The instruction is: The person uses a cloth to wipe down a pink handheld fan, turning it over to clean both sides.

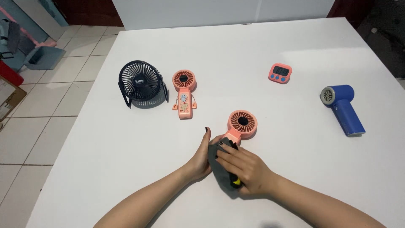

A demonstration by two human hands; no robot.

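Right grip (244,166) closed on yellow-black tool (234,181) over grey cloth (217,162); left grip (202,158) clasps pink fan handle (242,123)

The table (295,38) is white. Two handheld fans (242,122) (184,93) are salmon pink, the desk fan (141,83) black, the blower (344,107) blue, the cloth (219,169) grey.

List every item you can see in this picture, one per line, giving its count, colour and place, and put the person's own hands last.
Table: 1, white, fills the view.
Desk fan: 1, black, left.
Handheld fan: 1, pink, lying beside the desk fan.
Second handheld fan: 1, pink, centre, handle under the hands.
Cloth: 1, grey, around that handle.
Timer: 1, pink, upper right.
Blower: 1, blue, right.
Left hand: on the cloth.
Right hand: on the cloth.
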